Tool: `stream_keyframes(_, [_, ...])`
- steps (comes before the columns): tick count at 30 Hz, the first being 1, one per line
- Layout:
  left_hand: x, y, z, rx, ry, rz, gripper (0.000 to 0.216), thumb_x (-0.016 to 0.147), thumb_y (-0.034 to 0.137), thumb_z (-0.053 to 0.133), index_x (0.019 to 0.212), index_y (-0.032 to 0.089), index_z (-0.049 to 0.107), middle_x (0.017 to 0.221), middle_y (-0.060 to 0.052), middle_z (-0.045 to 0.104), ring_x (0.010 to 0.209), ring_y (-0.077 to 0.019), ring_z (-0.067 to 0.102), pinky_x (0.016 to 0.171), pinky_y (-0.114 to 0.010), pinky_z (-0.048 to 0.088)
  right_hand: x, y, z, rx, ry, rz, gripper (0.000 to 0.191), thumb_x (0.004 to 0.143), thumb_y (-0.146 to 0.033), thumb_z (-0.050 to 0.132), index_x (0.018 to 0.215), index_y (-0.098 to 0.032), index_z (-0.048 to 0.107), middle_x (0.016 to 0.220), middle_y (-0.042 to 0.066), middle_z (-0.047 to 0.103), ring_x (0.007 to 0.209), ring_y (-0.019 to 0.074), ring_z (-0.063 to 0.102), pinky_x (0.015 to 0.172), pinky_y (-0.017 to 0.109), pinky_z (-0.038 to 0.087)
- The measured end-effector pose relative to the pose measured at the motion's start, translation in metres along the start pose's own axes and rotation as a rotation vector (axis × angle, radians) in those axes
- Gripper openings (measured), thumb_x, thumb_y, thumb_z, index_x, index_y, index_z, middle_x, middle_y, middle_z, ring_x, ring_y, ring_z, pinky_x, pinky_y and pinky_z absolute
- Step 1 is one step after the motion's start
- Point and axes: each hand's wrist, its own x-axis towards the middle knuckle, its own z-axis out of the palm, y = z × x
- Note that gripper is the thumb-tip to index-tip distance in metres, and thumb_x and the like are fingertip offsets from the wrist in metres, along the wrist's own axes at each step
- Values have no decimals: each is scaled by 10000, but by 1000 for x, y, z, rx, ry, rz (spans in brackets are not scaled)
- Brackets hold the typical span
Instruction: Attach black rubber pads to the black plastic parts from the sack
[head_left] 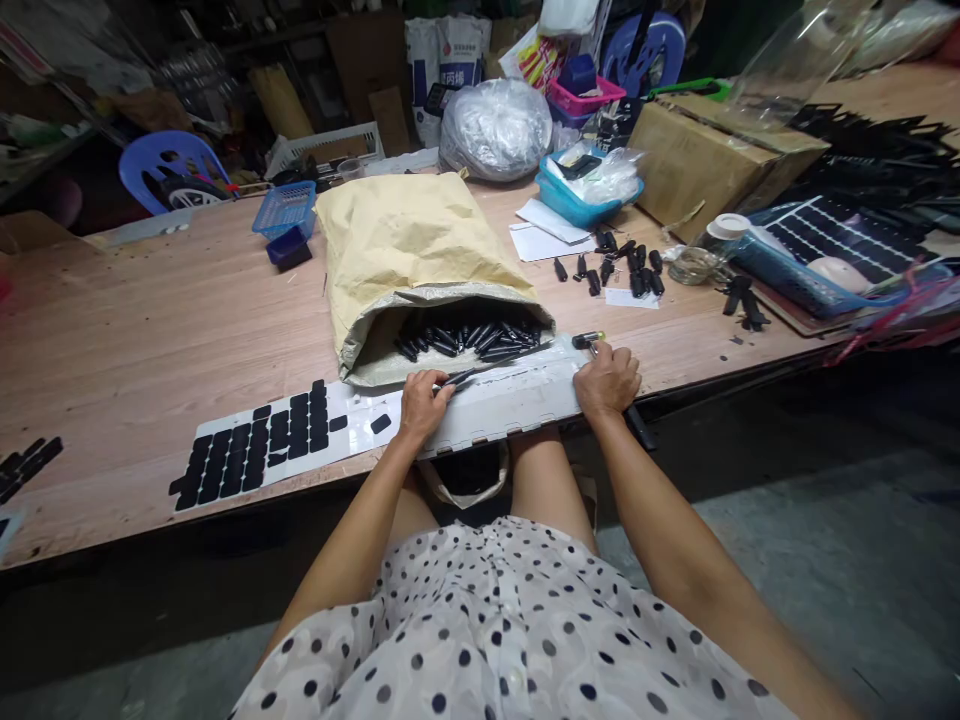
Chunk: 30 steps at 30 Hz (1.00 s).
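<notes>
My left hand [425, 405] rests at the table's front edge, its fingers pinched on a slim black plastic piece [460, 378] over a whitish flat board [499, 400]. To the right, my right hand [609, 383] is wrapped round a small hammer. The hammer's head [587, 340] is dark with a yellowish end, and its black handle [640, 428] sticks out below the fist. Just beyond the board lies a paper sack [420, 235], its mouth facing me, with many slim black pieces [472, 338] inside. Left of my left hand is a white sheet with black rounded stickers [251, 440].
Loose black parts [637, 272] lie right of the sack, near white papers [551, 225]. Behind them stand a blue basin [581, 205] and a cardboard box [712, 160]. A blue basket [285, 208] and a dark blue tray [289, 248] sit left of the sack.
</notes>
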Motion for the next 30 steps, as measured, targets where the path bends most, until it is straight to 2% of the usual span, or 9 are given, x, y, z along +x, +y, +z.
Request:
stream_keyframes(5, [-19,0,7,-42,-52,33,101,856,200,689,930,256,727,970,-32,709,963,-244,592,920,-393,500,1,-1,-2,4,-5,7,394,882,-156,477,1210,-171,695,1083,172,597,1037,328,512,795,418,380])
stream_keyframes(11, [-15,6,15,-48,-41,-3,186,761,245,799,940,262,752,965,-26,697,952,-245,592,904,-396,498,1,-3,-7,-3,-37,30,414,888,-146,465,1229,-168,698,1098,176,592,1050,332,518,808,422,392])
stream_keyframes(19, [-12,9,17,-67,-56,-65,125,783,258,803,905,274,783,933,-21,689,952,-238,589,919,-393,484,4,5,-14,129,-56,35,434,885,-144,468,1236,-179,720,1043,148,592,984,294,553,838,409,443])
stream_keyframes(22, [-12,13,17,-77,-73,-89,133,783,273,809,914,289,795,936,-17,692,967,-241,581,925,-393,477,-14,-7,-22,351,-65,-75,436,896,-185,469,1264,-180,703,1014,122,620,925,264,575,873,412,480])
stream_keyframes(26, [-12,17,18,-88,-85,-122,140,780,265,814,915,298,805,957,-12,708,990,-243,579,938,-391,474,-57,-39,-29,690,-238,-331,401,931,-272,487,1259,-206,708,961,78,674,814,216,586,810,377,536])
stream_keyframes(30, [-11,21,18,-103,-88,-149,108,774,248,818,867,301,804,958,-6,718,992,-242,581,954,-399,465,-87,-65,-31,799,-367,-512,369,952,-272,501,1243,-236,725,936,65,700,828,212,622,835,378,558])
